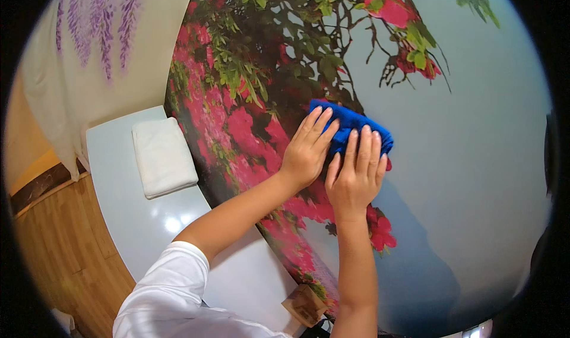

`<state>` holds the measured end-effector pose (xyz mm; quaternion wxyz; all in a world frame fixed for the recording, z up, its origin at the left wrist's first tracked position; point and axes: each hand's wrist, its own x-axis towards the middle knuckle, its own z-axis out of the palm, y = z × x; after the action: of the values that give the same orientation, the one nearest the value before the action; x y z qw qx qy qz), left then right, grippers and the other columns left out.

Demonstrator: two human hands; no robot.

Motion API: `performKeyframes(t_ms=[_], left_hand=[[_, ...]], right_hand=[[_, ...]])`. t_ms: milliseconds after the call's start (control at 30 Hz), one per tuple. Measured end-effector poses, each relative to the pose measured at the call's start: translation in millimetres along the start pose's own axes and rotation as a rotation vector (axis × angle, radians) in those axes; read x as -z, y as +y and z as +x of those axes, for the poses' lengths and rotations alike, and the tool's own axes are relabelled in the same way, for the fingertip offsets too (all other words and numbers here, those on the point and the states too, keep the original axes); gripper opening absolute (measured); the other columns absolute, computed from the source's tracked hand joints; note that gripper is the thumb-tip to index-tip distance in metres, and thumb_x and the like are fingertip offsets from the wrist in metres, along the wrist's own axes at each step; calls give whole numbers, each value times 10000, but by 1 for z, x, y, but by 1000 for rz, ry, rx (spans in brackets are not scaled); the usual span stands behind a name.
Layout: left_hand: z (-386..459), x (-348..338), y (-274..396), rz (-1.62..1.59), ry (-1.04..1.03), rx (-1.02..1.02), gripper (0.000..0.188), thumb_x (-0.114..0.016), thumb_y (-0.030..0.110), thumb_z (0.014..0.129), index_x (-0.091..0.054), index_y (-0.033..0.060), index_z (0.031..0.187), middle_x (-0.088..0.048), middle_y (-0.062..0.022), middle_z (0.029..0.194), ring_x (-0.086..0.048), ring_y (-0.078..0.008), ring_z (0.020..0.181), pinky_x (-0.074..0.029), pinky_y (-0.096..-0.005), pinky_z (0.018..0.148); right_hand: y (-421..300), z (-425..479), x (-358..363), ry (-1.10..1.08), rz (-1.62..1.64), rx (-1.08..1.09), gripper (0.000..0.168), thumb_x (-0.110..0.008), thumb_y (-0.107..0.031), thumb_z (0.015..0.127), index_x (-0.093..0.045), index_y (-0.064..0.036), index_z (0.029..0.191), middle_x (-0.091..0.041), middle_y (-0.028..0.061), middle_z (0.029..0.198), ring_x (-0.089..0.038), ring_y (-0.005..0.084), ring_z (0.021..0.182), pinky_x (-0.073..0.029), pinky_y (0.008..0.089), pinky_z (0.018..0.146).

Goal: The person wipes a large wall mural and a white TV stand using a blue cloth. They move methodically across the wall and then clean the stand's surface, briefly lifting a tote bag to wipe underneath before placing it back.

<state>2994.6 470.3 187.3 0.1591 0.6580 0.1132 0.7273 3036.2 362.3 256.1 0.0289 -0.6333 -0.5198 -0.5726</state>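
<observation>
A folded blue cloth (352, 123) lies flat against a wall panel printed with pink flowers and green leaves (249, 128). My left hand (309, 148) presses on the cloth's left part with its fingers spread. My right hand (356, 173) presses on its lower right part, fingertips on the fabric and thumb at the cloth's lower edge. Both palms face the panel, and neither hand is seen to close around the cloth.
Along the panel's left side runs a glossy white tabletop (111, 160) bearing a folded white towel (164, 157). A brown box (305, 304) stands at its near end. Further left are a pale curtain with purple flowers (58, 84) and a wooden floor (67, 249).
</observation>
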Motion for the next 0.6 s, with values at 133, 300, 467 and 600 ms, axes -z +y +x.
performKeyframes(t_ms=[133,300,467,600], left_hand=[[0,-11,5,-38,4,-21,438,-586,30,870,-573,18,1307,-480,-187,1424,-426,-407,1337,-383,-502,1089],[-65,-7,14,-75,-117,-57,432,-600,44,851,-615,47,1283,-493,-162,1426,-435,-402,1337,-395,-496,1087],[0,-13,18,-104,-68,-195,417,-578,15,840,-629,36,1253,-534,-154,1389,-454,-385,1330,-403,-492,1080],[52,-25,43,-94,-7,-230,446,-594,-34,834,-627,46,1271,-535,-160,1388,-458,-392,1325,-402,-449,1086]], right_hand=[[10,-12,4,13,-11,-21,448,-501,-252,931,-595,-28,1307,-517,122,1434,-464,268,1347,-266,440,1128],[9,-78,8,-35,-28,25,472,-533,-259,910,-581,-23,1316,-519,146,1422,-465,302,1343,-256,450,1139],[22,-50,24,-49,-7,-75,505,-518,-282,917,-545,-39,1358,-514,141,1425,-472,285,1334,-282,442,1110],[49,-6,39,47,-62,-171,495,-560,-271,896,-562,-41,1334,-505,143,1432,-448,294,1357,-271,447,1114]])
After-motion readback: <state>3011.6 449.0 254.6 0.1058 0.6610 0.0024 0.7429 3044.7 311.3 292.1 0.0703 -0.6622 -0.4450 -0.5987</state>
